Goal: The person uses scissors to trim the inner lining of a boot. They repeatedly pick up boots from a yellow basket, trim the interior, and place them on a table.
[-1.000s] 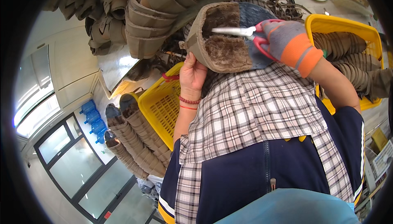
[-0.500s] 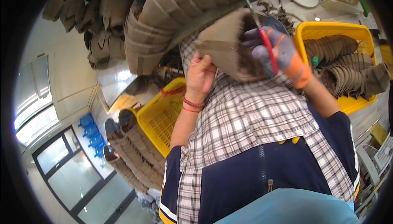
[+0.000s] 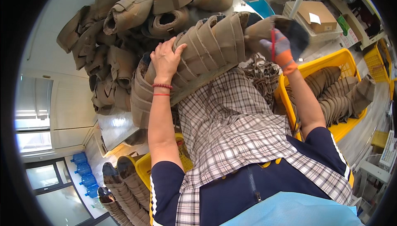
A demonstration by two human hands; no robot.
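Note:
A long row of brown fur-lined boot uppers (image 3: 206, 44), nested one inside another, lies slantwise across the work surface in front of me. My left hand (image 3: 166, 58), bare with a red bead bracelet, rests on top of this row with its fingers spread. At the right end is a loose brown boot upper (image 3: 257, 32), its dark opening blurred by motion. My right hand (image 3: 281, 49), in a grey and orange glove, holds it and also has red-handled scissors (image 3: 273, 40) in its grip. The scissor blades cannot be made out.
Many more boot uppers (image 3: 132, 11) are heaped behind the row. Dark scraps (image 3: 266, 75) lie beyond my lap. A yellow basket (image 3: 347, 130) with nested uppers stands at right, another yellow basket (image 3: 142, 170) by my left arm. A cardboard box (image 3: 318, 17) sits far right.
My left hand has left the single upper and moved up-left onto the nested row. My right hand has carried that upper to the row's right end. The view has shifted.

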